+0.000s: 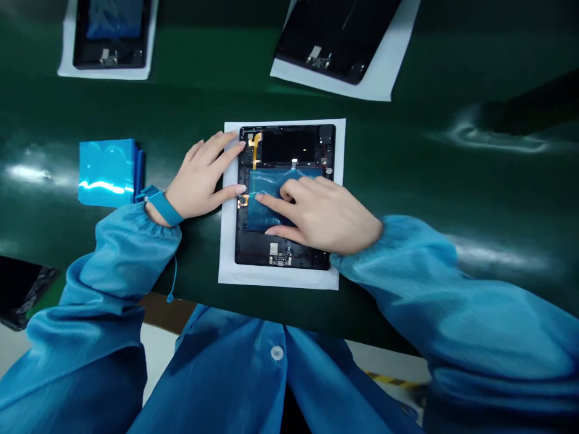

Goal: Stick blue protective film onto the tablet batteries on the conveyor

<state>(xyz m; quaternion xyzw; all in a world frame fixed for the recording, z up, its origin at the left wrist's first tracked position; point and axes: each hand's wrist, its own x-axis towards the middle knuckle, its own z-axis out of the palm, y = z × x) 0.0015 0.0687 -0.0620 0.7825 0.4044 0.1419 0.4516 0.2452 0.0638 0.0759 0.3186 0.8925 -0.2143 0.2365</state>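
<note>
An opened black tablet housing [284, 252] lies on a white sheet [280, 278] in front of me. A flat blue film-covered battery [256, 217] sits inside it. My left hand [199, 175] rests at the housing's left edge with fingers spread, the fingertips and thumb touching the rim. Over the battery, my right hand [325, 214] presses with its index finger stretched out to the left. The right thumb lies along the battery's lower edge, and the other fingers are curled under. An orange flex cable [257, 147] shows at the upper left inside the housing.
To the left is a stack of shiny blue sheets or packs [108, 172]. Behind, two more tablet housings, a left one [108, 60] and a right one [335, 42], lie on white sheets. A dark object [534, 105] reaches in at right over the green table [190, 102].
</note>
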